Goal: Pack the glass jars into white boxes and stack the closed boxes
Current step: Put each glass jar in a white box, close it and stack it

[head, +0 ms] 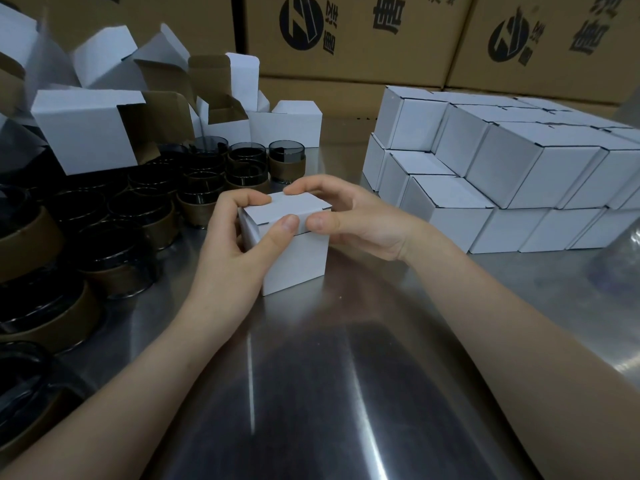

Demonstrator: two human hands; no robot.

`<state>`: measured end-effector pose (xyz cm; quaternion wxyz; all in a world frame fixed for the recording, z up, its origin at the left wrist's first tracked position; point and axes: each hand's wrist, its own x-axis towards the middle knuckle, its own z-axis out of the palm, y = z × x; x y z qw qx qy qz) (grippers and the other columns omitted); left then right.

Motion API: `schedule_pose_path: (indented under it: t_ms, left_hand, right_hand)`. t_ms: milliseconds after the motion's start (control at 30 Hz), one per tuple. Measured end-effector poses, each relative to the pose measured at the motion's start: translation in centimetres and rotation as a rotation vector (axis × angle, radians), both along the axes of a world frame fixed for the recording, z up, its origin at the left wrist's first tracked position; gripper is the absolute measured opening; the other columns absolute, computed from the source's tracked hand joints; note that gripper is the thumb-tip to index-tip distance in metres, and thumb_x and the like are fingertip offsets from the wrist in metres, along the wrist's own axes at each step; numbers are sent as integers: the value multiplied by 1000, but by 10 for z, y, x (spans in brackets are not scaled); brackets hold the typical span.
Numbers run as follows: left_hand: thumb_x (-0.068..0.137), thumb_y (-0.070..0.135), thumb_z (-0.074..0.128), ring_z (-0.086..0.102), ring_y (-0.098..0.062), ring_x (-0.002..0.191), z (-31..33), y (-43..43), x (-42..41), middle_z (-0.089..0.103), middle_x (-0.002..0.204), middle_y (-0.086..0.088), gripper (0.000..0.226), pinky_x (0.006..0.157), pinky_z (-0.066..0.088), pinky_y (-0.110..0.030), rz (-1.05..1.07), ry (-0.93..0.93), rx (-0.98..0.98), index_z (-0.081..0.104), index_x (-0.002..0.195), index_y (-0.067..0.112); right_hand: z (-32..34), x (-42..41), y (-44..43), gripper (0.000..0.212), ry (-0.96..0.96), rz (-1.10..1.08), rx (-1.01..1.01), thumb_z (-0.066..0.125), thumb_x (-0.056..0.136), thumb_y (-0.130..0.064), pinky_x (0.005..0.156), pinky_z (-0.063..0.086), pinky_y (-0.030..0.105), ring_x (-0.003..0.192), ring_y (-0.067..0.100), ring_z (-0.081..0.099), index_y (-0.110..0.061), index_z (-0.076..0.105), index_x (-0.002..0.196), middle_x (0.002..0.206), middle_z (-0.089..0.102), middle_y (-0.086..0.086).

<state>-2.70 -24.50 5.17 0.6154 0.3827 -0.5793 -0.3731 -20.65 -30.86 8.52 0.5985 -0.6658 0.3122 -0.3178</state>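
A small white box [298, 259] stands on the steel table [346, 393] in the middle of the view. My left hand [225, 251] grips its left side, thumb on the lid's front edge. My right hand [356, 216] holds the right side, thumb and forefinger pinching the lid flap down. What is inside the box is hidden. Several dark glass jars [138, 216] with brown bands crowd the table on the left. A stack of closed white boxes [502, 168], two layers high, sits at the right.
Several open, empty white boxes [90, 129] are piled behind the jars at the back left. Large brown printed cartons [346, 36] wall off the back. A clear plastic bag [623, 258] lies at the right edge.
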Motion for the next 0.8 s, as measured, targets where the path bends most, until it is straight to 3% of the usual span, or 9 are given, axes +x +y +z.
schedule_pose_path:
  t_ms: [133,333,433,533,667,800]
  left_hand:
    - [69,52,69,63,3,88,-1,0,0,63,97,19,41,64,49,-14,-2,-3,15,53,101,32]
    - [80,41,63,60,9,85,0,2,1,59,103,14,30,63,47,-10,-21,17,52,54,104,27]
    - [77,48,62,60,0,94,1,3,2,59,108,8,35,72,49,-17,-33,30,91,55,105,27]
    - [79,42,59,58,-10,99,1,2,2,58,110,4,22,78,48,-28,-40,43,120,55,98,32]
    - [71,44,61,58,-14,101,2,2,1,57,113,2,23,78,48,-29,-54,43,131,56,93,38]
    - [77,34,58,57,-21,106,2,3,1,56,118,-2,18,80,48,-33,-53,50,136,55,94,35]
  right_hand:
    - [0,-1,1,36,6,17,11,67,81,-17,88,50,27,110,15,60,-27,60,114,121,57,-2]
    - [3,2,3,25,-24,-1,67,52,90,-35,83,51,24,101,8,61,-26,61,112,117,58,-4]
    - [3,2,3,23,-15,-7,69,54,89,-33,79,50,22,98,6,61,-27,62,110,115,58,-5]
    - [4,2,3,24,-12,3,73,56,87,-28,75,50,20,93,3,63,-25,59,111,115,58,-6]
    - [5,1,4,27,-8,7,69,57,85,-23,76,50,21,94,7,61,-23,58,112,118,54,0]
    - [5,1,5,29,0,12,63,60,83,-20,79,50,22,93,8,62,-23,58,112,116,56,0]
